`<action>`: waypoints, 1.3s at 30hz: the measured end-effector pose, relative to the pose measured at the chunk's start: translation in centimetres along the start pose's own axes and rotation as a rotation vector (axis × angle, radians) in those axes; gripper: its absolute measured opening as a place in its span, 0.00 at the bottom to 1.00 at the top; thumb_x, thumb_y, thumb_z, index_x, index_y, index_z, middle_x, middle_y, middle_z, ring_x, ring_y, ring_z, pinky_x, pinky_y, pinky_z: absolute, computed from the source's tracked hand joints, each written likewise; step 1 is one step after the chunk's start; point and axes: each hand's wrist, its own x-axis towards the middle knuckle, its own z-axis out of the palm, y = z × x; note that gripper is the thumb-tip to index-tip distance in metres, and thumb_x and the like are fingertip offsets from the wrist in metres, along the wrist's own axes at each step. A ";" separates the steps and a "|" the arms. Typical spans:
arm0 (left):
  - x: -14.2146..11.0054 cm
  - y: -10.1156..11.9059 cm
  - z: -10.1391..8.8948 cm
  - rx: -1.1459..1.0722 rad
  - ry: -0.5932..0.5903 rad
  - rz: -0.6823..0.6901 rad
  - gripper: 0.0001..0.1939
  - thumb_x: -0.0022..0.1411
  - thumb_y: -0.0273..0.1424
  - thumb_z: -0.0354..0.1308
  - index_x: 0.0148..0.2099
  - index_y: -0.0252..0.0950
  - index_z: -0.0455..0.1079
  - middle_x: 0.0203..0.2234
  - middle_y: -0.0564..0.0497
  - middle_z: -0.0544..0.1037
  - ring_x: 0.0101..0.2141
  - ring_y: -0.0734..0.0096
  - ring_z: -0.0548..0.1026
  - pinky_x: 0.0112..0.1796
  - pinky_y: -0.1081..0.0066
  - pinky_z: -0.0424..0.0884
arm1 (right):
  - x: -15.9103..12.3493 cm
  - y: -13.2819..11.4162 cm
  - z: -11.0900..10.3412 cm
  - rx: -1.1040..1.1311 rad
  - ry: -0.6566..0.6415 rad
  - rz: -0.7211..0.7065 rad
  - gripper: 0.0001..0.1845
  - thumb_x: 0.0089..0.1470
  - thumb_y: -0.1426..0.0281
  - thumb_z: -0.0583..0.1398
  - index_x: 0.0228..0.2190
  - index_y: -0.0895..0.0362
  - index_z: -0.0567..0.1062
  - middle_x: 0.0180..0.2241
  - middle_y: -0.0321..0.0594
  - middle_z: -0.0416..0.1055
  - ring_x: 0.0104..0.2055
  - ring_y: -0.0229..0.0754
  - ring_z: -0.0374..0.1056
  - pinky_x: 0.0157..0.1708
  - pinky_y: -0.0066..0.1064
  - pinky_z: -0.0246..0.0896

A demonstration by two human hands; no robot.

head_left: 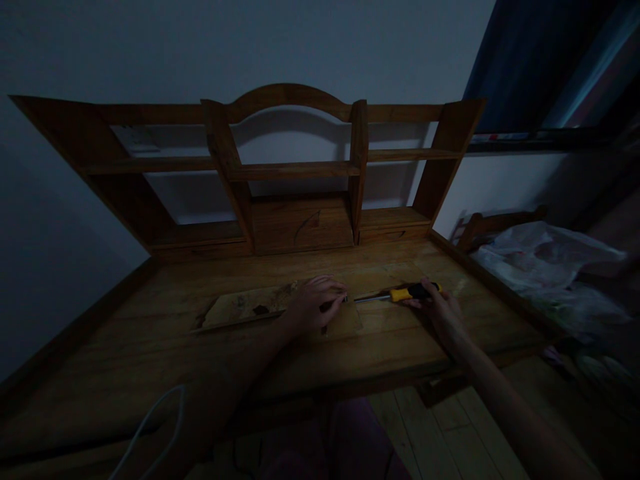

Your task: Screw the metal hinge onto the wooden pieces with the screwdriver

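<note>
Right hand (441,311) wrapped round the screwdriver (406,293), I hold it to the right of the flat strip (243,308), apparently so it points straight at my left hand (315,300), which, by the strip's right end, pinches a small piece (345,298), too dim to identify, probably to steady it.

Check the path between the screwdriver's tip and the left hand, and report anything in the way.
Nothing visible stands between them: the screwdriver, held in the right hand, points at the left hand across a small gap, though the picture is dim.
</note>
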 end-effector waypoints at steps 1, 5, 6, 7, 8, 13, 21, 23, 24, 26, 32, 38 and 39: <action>0.0 0.0 0.0 -0.005 -0.001 -0.006 0.12 0.68 0.29 0.52 0.45 0.40 0.77 0.44 0.49 0.80 0.46 0.66 0.76 0.54 0.56 0.70 | -0.1 0.0 0.1 0.000 0.004 0.005 0.17 0.48 0.62 0.70 0.33 0.63 0.76 0.30 0.46 0.78 0.28 0.43 0.76 0.30 0.26 0.76; 0.0 0.1 -0.4 -0.043 -0.037 -0.034 0.11 0.68 0.29 0.51 0.46 0.40 0.75 0.46 0.48 0.78 0.47 0.66 0.75 0.50 0.60 0.72 | -0.2 -0.2 0.2 0.021 0.003 0.001 0.15 0.48 0.63 0.69 0.31 0.62 0.76 0.31 0.44 0.79 0.29 0.43 0.76 0.32 0.27 0.77; 0.0 0.1 -0.6 -0.057 -0.055 -0.037 0.11 0.69 0.29 0.50 0.47 0.39 0.74 0.46 0.47 0.78 0.47 0.66 0.75 0.50 0.60 0.71 | -0.2 -0.3 0.3 0.029 0.002 -0.005 0.14 0.49 0.63 0.69 0.31 0.62 0.76 0.31 0.45 0.79 0.29 0.43 0.76 0.32 0.28 0.77; 0.0 0.1 -0.7 -0.073 -0.076 -0.042 0.11 0.69 0.30 0.51 0.48 0.39 0.73 0.47 0.47 0.77 0.48 0.65 0.75 0.50 0.61 0.71 | -0.2 -0.3 0.3 0.033 0.003 -0.011 0.14 0.49 0.64 0.69 0.31 0.63 0.76 0.32 0.46 0.78 0.29 0.43 0.76 0.32 0.28 0.77; -0.1 0.2 -0.9 -0.089 -0.100 -0.044 0.11 0.68 0.32 0.52 0.49 0.38 0.72 0.48 0.46 0.76 0.49 0.65 0.74 0.51 0.60 0.70 | -0.3 -0.3 0.3 0.034 0.008 -0.016 0.15 0.49 0.64 0.69 0.31 0.63 0.76 0.32 0.47 0.78 0.29 0.43 0.76 0.32 0.27 0.77; -0.4 0.6 -1.4 -0.118 -0.200 -0.066 0.37 0.50 0.52 0.68 0.56 0.37 0.65 0.54 0.39 0.71 0.55 0.52 0.70 0.55 0.53 0.67 | -0.6 -0.5 0.3 0.032 -0.015 -0.015 0.16 0.50 0.64 0.69 0.33 0.65 0.77 0.34 0.49 0.78 0.30 0.43 0.77 0.33 0.26 0.76; -0.7 1.4 -1.1 0.030 -0.233 0.033 0.47 0.47 0.57 0.66 0.60 0.34 0.59 0.58 0.34 0.66 0.60 0.44 0.64 0.62 0.45 0.55 | -0.4 -0.4 0.3 0.023 0.001 -0.010 0.15 0.50 0.63 0.69 0.30 0.63 0.76 0.32 0.47 0.78 0.30 0.43 0.77 0.34 0.26 0.77; -0.8 1.6 -1.2 0.078 -0.242 0.052 0.46 0.49 0.56 0.65 0.61 0.33 0.58 0.59 0.34 0.66 0.60 0.44 0.63 0.63 0.44 0.52 | -0.4 -0.4 0.3 0.018 0.004 -0.012 0.16 0.50 0.62 0.69 0.31 0.64 0.76 0.32 0.48 0.78 0.30 0.44 0.77 0.34 0.27 0.76; -0.8 1.6 -1.2 0.098 -0.247 0.057 0.45 0.50 0.55 0.65 0.62 0.33 0.58 0.59 0.33 0.65 0.61 0.44 0.62 0.63 0.43 0.52 | -0.4 -0.4 0.3 0.017 0.006 -0.014 0.16 0.50 0.62 0.69 0.31 0.64 0.75 0.32 0.48 0.78 0.30 0.44 0.77 0.34 0.27 0.76; -0.8 1.8 -1.3 0.126 -0.256 0.062 0.44 0.52 0.53 0.64 0.62 0.33 0.58 0.60 0.33 0.65 0.61 0.44 0.62 0.64 0.44 0.51 | -0.3 -0.2 0.3 0.019 0.008 -0.020 0.15 0.50 0.63 0.69 0.31 0.63 0.75 0.32 0.47 0.78 0.29 0.43 0.77 0.33 0.27 0.76; -0.7 2.3 -1.4 0.139 -0.263 0.075 0.40 0.53 0.48 0.63 0.62 0.31 0.58 0.58 0.33 0.67 0.60 0.46 0.63 0.64 0.44 0.52 | -0.3 -0.1 0.3 0.034 -0.001 -0.020 0.15 0.51 0.63 0.68 0.33 0.63 0.75 0.33 0.46 0.78 0.29 0.43 0.77 0.34 0.27 0.76; -0.7 2.4 -1.5 0.147 -0.271 0.083 0.41 0.54 0.46 0.62 0.64 0.30 0.56 0.59 0.33 0.66 0.61 0.47 0.63 0.64 0.46 0.52 | -0.6 -0.4 0.6 0.031 -0.031 -0.016 0.14 0.52 0.64 0.67 0.32 0.64 0.75 0.31 0.47 0.78 0.28 0.43 0.76 0.33 0.27 0.76; -0.8 2.4 -1.5 0.150 -0.271 0.082 0.41 0.54 0.46 0.62 0.64 0.30 0.56 0.59 0.34 0.66 0.61 0.47 0.63 0.65 0.47 0.51 | -0.6 -0.4 0.7 0.030 -0.042 -0.011 0.15 0.52 0.64 0.68 0.32 0.64 0.75 0.32 0.48 0.78 0.29 0.44 0.77 0.33 0.27 0.76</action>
